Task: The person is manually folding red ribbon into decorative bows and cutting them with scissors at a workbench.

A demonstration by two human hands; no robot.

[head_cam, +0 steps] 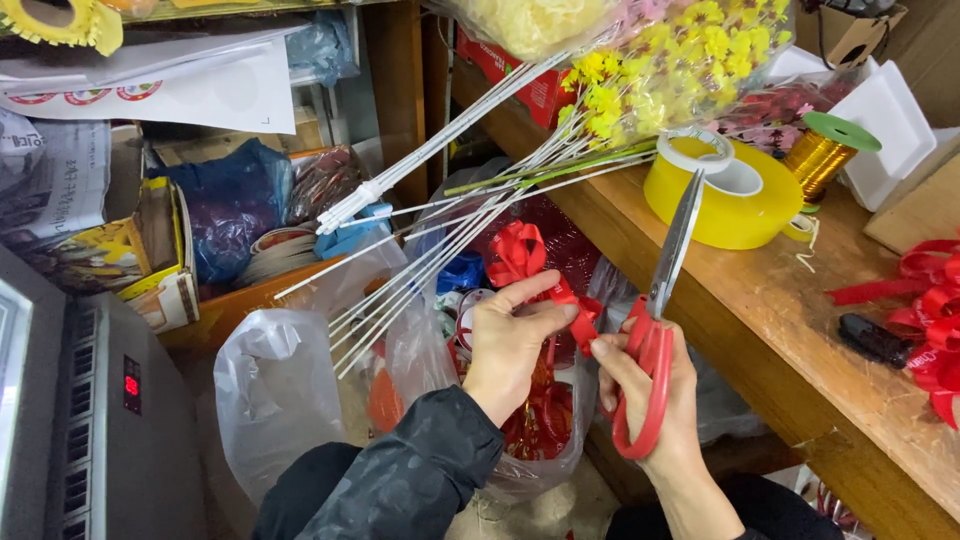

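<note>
My left hand pinches a red ribbon bow at its lower part, just above an open plastic bag. My right hand grips red-handled scissors, blades closed and pointing up toward the wooden table. My right forefinger touches the ribbon's lower end next to my left thumb. Both hands sit close together in the middle of the view.
A wooden table on the right carries a yellow tape roll, a gold wire spool, yellow artificial flowers with long white stems, and more red ribbon. A clear plastic bag and cluttered boxes lie left.
</note>
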